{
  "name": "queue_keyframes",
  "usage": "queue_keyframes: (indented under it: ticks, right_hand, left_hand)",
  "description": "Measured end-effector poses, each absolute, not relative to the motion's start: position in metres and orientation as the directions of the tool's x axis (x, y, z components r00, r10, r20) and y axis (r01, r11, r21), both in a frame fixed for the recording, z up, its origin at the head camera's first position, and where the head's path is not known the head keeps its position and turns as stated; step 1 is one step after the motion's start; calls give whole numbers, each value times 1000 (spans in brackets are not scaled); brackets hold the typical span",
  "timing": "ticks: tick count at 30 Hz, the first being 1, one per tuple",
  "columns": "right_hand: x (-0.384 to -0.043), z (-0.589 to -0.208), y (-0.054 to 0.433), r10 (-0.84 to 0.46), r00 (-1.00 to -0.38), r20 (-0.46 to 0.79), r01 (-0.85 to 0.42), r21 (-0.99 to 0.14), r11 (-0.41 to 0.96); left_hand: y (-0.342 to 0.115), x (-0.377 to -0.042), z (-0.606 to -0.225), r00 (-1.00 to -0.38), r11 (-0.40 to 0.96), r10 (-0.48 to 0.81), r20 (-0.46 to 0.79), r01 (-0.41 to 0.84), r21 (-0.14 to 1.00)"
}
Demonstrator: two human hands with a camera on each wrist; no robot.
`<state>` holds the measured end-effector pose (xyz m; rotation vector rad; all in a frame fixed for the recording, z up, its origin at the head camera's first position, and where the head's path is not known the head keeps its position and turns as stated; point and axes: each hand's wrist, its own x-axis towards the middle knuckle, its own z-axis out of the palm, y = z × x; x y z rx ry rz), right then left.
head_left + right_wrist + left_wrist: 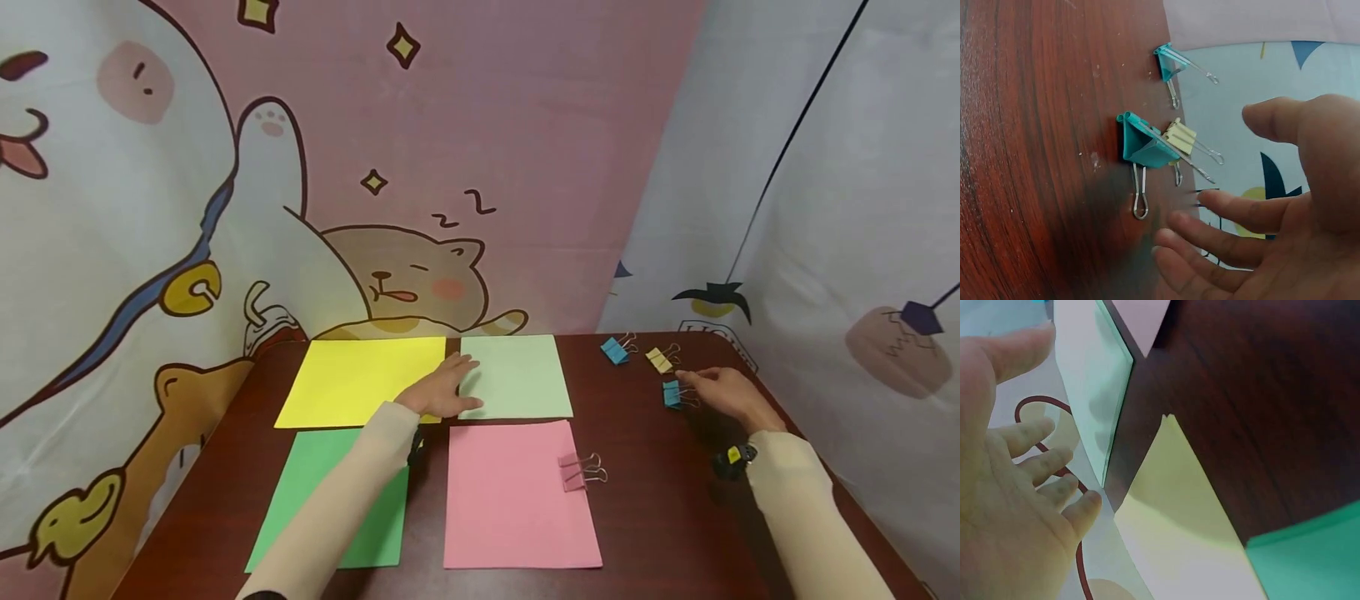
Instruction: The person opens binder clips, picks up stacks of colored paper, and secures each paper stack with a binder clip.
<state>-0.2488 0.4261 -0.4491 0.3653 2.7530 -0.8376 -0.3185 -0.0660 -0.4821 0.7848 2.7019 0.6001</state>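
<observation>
My left hand (pixel 442 389) hovers with fingers spread over the gap between the yellow paper stack (pixel 363 379) and the pale green paper stack (pixel 517 379); it holds nothing. At the right, my right hand (pixel 726 397) reaches toward the nearer blue binder clip (pixel 671 394), thumb and fingers apart around its wire handles. In the right wrist view that same blue clip (pixel 1144 144) stands on the table just beyond the fingertips, nothing gripped. A yellow binder clip (pixel 660 360) and another blue binder clip (pixel 615 350) lie farther back.
A pink paper stack (pixel 517 500) bears a pink binder clip (pixel 573 472) on its right edge. The green paper stack (pixel 382 517) lies under my left forearm in the head view. The dark wooden table (pixel 645 517) meets a patterned cloth (pixel 562 167) behind and at the sides.
</observation>
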Motion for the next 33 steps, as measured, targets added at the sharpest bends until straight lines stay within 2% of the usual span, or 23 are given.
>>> queue_keyframes:
  ticks: [12, 23, 33]
  right_hand:
    - [-259, -452, 425, 139, -923, -360, 322, -520, 791]
    - [-261, -452, 423, 257, -882, -396, 438, -483, 758]
    - [-264, -453, 426, 234, -891, -389, 415, -490, 766]
  left_hand:
    - [-62, -328, -484, -806, 810, 532, -259, 396, 433]
    - [-54, -330, -489, -805, 829, 534, -258, 437, 350]
    - [-50, -329, -493, -815, 836, 520, -256, 425, 347]
